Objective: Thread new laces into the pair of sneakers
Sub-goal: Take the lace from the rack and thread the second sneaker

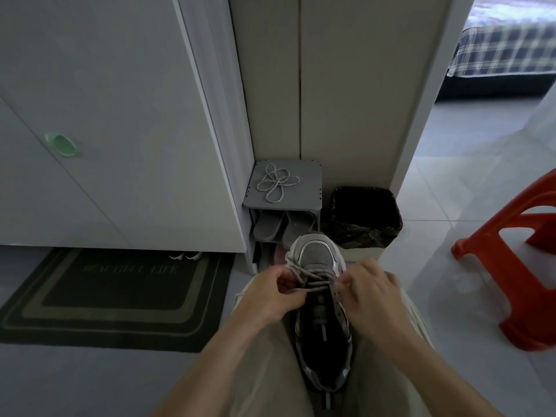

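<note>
Sneaker point(323, 326) lengthwise on lap point(264, 371), toe away, lace point(313, 285) across front eyelets.

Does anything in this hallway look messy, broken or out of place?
Only one thing: a loose lace lies in tangled loops on top of the small grey shoe rack, not in any shoe. Nothing looks spilled or broken. The left hand and right hand pinch the other lace on the sneaker in the lap.

home entryway: doormat point(111, 296) left of grey shoe rack point(284, 188) holding slippers point(284, 225); bin point(365, 216) right of it, plaid bed point(508, 46) beyond.
</note>
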### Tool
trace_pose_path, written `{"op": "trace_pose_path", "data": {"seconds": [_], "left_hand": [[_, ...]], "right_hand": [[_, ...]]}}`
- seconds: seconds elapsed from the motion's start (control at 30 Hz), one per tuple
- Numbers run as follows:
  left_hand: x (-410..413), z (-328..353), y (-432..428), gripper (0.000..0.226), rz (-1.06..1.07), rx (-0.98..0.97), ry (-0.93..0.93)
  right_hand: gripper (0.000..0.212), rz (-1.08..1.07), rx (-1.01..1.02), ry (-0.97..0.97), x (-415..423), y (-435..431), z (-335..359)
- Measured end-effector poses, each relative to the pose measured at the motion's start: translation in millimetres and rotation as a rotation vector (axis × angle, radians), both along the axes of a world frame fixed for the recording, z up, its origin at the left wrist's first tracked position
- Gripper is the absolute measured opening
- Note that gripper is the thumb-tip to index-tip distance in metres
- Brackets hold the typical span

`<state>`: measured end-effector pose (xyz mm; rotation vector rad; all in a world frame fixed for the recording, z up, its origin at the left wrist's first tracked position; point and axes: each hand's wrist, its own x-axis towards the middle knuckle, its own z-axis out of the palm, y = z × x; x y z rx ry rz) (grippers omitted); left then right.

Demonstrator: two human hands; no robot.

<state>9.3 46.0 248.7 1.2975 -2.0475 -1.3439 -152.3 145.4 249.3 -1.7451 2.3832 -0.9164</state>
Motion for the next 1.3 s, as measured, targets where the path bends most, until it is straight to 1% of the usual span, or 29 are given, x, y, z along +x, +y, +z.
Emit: {"op": "trace_pose_path", "data": {"seconds": [0.07, 0.13, 0.17, 0.23, 0.3, 0.33, 0.4, 0.47, 0.53, 0.57, 0.63, 0.67, 0.73, 0.83, 0.93, 1.0, 1.1, 1.17, 1.2, 1.23, 1.27, 1.3], "left_hand": [[2, -2, 1, 0.020, 0.033, -0.020, -0.001], [1, -3, 6, 0.017, 0.047, -0.048, -0.004], [0, -3, 9, 0.015, 0.055, -0.059, 0.001], [-2, -2, 15, 0.015, 0.064, -0.078, 0.015], [-4, -1, 19, 0.015, 0.071, -0.111, -0.003], [-4, 0, 20, 0.014, 0.076, -0.123, -0.014], [-4, 3, 22, 0.014, 0.074, -0.135, -0.025], [-3, 5, 24, 0.014, 0.063, -0.151, -0.045], [-1, 7, 24, 0.013, 0.055, -0.162, -0.073], [-1, 8, 24, 0.013, 0.056, -0.164, -0.081], [0, 9, 23, 0.013, 0.065, -0.184, -0.091], [0, 10, 23, 0.012, 0.072, -0.194, -0.097], [2, 11, 22, 0.012, 0.083, -0.196, -0.107], [3, 8, 20, 0.014, 0.087, -0.200, -0.140], [1, 8, 20, 0.013, 0.084, -0.180, -0.139], [1, 8, 20, 0.012, 0.089, -0.153, -0.104], [1, 7, 18, 0.016, 0.101, -0.153, -0.094], [0, 5, 18, 0.018, 0.106, -0.152, -0.096], [0, 5, 18, 0.019, 0.105, -0.162, -0.100], [-1, 5, 18, 0.020, 0.105, -0.173, -0.103], [-2, 6, 19, 0.020, 0.105, -0.179, -0.103], [-2, 6, 19, 0.020, 0.107, -0.179, -0.101]], "right_hand": [[0.012, -0.079, -0.019, -0.084, -25, 15, 1], [0.021, -0.165, 0.048, -0.158, -51, 35, 3], [0.027, -0.179, 0.102, -0.161, -60, 43, 4], [0.030, -0.149, 0.217, -0.160, -67, 51, 5], [0.021, -0.118, 0.248, -0.159, -60, 47, 11], [0.013, -0.110, 0.206, -0.139, -56, 42, 13], [0.015, -0.109, 0.080, -0.113, -43, 26, 23], [0.005, -0.014, 0.016, -0.038, -25, 7, 26], [0.015, 0.098, 0.084, 0.103, -6, -11, 22], [0.020, 0.143, 0.150, 0.161, 2, -18, 19], [0.025, 0.155, 0.268, 0.223, 11, -28, 16], [0.025, 0.141, 0.296, 0.229, 12, -31, 17], [0.021, 0.144, 0.273, 0.204, 13, -31, 19], [0.007, 0.132, 0.188, 0.152, 7, -18, 15], [0.009, 0.031, 0.139, 0.078, -9, 7, 8], [0.012, -0.036, 0.147, 0.024, -28, 26, 7], [0.020, -0.170, 0.247, -0.016, -56, 54, 7], [0.030, -0.191, 0.324, -0.028, -65, 63, 8], [0.033, -0.168, 0.358, -0.033, -66, 64, 7], [0.033, -0.143, 0.377, -0.048, -62, 62, 9], [0.027, -0.114, 0.366, -0.061, -58, 58, 11], [0.016, -0.098, 0.343, -0.078, -53, 52, 14]]}}
